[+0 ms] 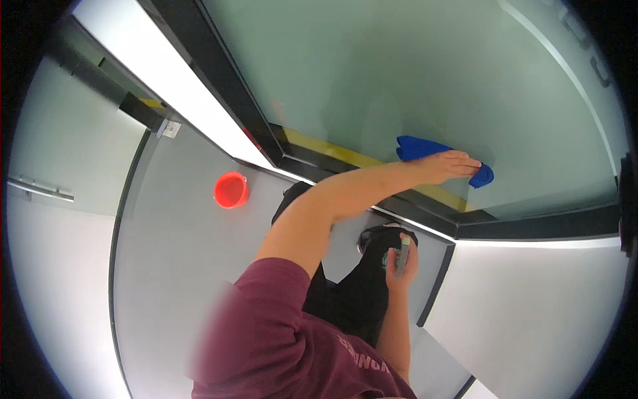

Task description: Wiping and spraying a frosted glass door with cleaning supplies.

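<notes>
My left hand (451,167) is spread over a blue cloth (423,147), pressing it to a greenish glass panel (398,75). The cloth sticks out on both sides of the fingers. Lower down, in front of my dark trousers, my right hand (408,272) holds a narrow grey bar-shaped object (402,259) with a pale green end; its exact kind is unclear. Along the panel's lower part runs a yellow strip (324,147), partly covered by my left forearm.
A red bucket (232,190) stands on the grey floor (174,279) to the left. Black framing (538,227) edges the glass. A white wall panel (523,299) rises at the right. On the far left, a door-like panel carries a metal bar handle (42,189).
</notes>
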`<state>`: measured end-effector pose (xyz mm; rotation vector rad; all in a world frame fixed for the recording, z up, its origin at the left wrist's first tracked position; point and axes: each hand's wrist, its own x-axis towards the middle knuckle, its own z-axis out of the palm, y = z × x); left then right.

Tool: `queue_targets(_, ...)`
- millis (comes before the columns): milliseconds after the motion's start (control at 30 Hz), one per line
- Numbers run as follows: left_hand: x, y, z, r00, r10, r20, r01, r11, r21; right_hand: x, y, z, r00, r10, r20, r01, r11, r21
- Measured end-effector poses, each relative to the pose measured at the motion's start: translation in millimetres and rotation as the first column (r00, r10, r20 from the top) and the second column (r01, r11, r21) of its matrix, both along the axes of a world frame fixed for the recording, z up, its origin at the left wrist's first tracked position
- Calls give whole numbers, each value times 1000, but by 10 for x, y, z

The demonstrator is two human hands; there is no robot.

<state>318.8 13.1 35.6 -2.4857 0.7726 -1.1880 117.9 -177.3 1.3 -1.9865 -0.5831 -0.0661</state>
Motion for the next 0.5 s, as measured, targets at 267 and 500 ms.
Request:
queue_targets(267, -757, 1165, 370, 990, 141, 8, -140, 987, -73, 1, -3, 43, 998, -8, -62, 6, 999, -39)
queue_targets(500, -1190, 2062, 754, 896, 426, 123, -315, 807, -499, 61, 63, -26, 997, 68, 38, -65, 994, -87)
